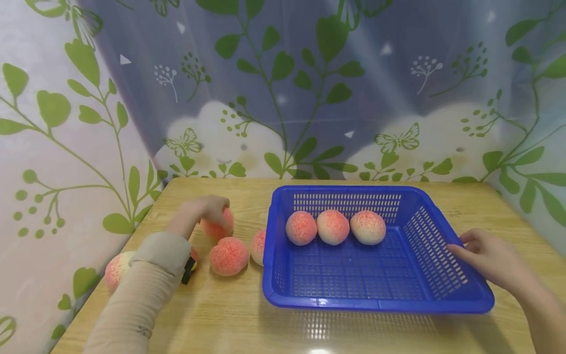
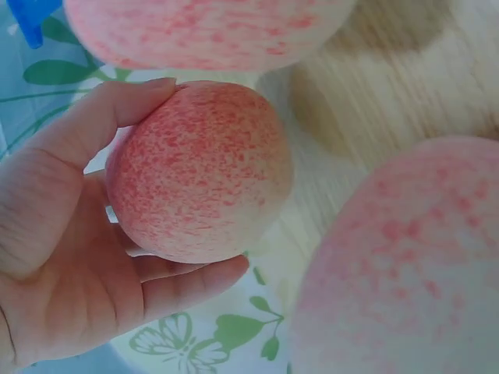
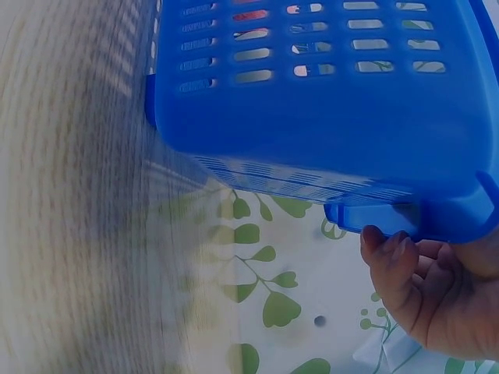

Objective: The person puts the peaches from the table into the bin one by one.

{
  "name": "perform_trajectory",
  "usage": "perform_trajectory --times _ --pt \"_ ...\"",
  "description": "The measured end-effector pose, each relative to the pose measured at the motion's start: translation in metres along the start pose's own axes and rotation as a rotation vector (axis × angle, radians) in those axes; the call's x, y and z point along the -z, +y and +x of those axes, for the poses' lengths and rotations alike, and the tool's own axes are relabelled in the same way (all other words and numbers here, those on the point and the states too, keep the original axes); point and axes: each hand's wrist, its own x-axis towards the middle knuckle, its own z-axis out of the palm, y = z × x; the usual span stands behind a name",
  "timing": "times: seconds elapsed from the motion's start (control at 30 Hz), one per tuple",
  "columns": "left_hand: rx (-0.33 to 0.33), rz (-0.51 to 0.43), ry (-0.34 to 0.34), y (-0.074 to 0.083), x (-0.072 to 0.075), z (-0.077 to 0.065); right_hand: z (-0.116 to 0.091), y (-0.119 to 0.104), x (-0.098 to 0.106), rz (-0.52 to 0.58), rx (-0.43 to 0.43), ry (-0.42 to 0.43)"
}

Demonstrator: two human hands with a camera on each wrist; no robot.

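Note:
At the left of the table, my left hand (image 1: 213, 207) holds a pink-speckled peach (image 2: 199, 171), thumb on one side and fingers round the other. Close by lie a redder peach (image 1: 229, 256) and another peach (image 1: 257, 248), partly hidden by the basket's left wall. The blue plastic basket (image 1: 376, 304) has three peaches in a row along its back: a left one (image 1: 301, 228), a middle one (image 1: 333, 227) and a right one (image 1: 368, 227). On the basket's right rim, my right hand (image 1: 491, 258) grips with the thumb over the edge and fingers beneath.
A pale peach (image 1: 117, 270) lies at the table's left edge, partly behind my left sleeve (image 1: 141, 290). A sliver of a further peach (image 1: 194, 254) shows beside the cuff. The wooden table (image 1: 221, 324) meets a leaf-patterned cloth (image 1: 309, 98) at the back and sides.

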Motion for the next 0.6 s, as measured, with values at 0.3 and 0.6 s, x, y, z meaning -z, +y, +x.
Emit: perform_trajectory --times 0.3,0.6 --pt "-0.128 0.018 0.153 0.001 0.013 -0.004 0.001 0.0 0.0 0.003 0.011 0.011" --pt "-0.173 0.0 0.259 0.006 0.021 -0.005 0.0 -0.001 0.001 -0.007 -0.004 -0.006"
